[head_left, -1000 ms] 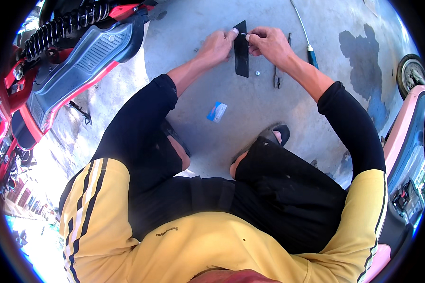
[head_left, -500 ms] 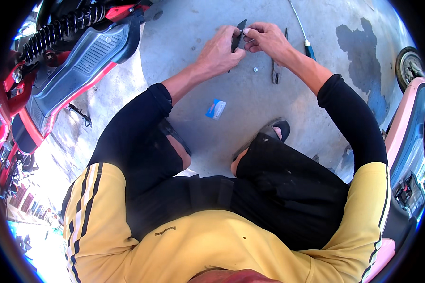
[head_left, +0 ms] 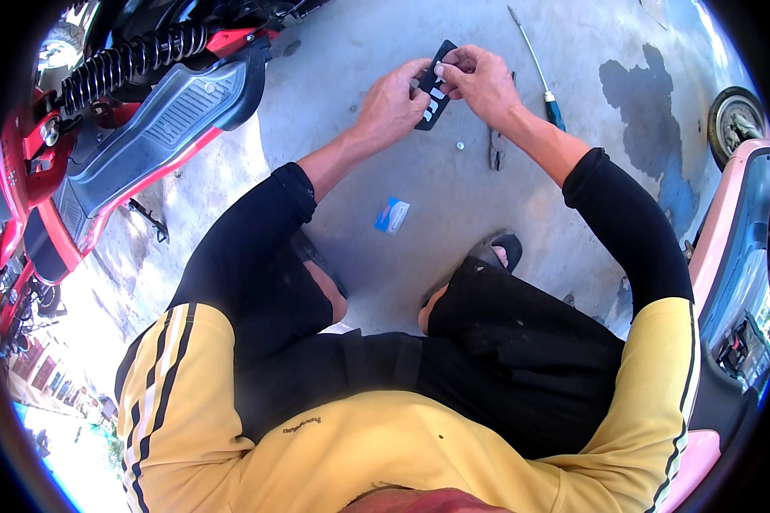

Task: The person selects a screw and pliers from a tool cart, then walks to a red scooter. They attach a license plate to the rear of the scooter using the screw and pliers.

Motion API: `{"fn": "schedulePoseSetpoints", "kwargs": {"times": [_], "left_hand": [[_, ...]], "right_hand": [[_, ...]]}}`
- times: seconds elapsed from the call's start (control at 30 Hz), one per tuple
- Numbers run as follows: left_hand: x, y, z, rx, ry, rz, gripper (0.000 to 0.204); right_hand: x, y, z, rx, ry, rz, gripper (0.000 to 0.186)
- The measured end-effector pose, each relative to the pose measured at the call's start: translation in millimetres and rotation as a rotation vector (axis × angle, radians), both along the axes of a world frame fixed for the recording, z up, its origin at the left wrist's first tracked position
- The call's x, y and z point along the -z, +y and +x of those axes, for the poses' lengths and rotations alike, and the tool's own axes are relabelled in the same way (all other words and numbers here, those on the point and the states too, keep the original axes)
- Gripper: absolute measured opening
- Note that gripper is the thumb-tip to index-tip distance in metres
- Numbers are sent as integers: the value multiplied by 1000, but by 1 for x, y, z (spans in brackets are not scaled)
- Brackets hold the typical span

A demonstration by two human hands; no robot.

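Note:
Over the floor in front of me, a flat black rectangular plate [head_left: 436, 101] with white markings on its upper face is held between both hands. My left hand [head_left: 393, 104] grips its left edge, thumb and fingers closed on it. My right hand [head_left: 484, 81] pinches the upper right part with thumb and fingertips; whether something small is in that pinch is hidden. Below the plate lies a small round pale piece [head_left: 460, 146] on the concrete. Pliers [head_left: 495, 151] lie just under my right wrist, partly covered by it.
A screwdriver [head_left: 553, 111] with a dark teal handle lies right of my right forearm. A blue and white card or packet [head_left: 392, 215] rests between my feet. A red motorbike [head_left: 158, 111] stands at left; a pink vehicle body [head_left: 727, 205] and a wheel [head_left: 736, 124] are at right.
The black plate has turned from nearly edge-on to show its face with white markings. My right hand has shifted its fingers onto the plate's upper part.

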State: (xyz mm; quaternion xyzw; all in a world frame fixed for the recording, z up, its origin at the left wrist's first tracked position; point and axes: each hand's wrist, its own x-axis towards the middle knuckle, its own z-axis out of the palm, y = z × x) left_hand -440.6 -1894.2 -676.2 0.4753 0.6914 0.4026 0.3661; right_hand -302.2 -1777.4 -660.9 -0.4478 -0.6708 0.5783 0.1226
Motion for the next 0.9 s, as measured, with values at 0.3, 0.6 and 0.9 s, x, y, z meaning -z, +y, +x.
{"fn": "schedulePoseSetpoints", "kwargs": {"times": [0.3, 0.6, 0.9], "left_hand": [[0, 7, -1, 50, -62, -6, 45], [-16, 11, 5, 105, 41, -32, 32], [-72, 47, -10, 156, 314, -238, 29]], "right_hand": [[-7, 5, 6, -32, -61, 130, 21], [-16, 5, 7, -78, -223, 340, 30], [-66, 31, -4, -116, -103, 589, 18]]}}
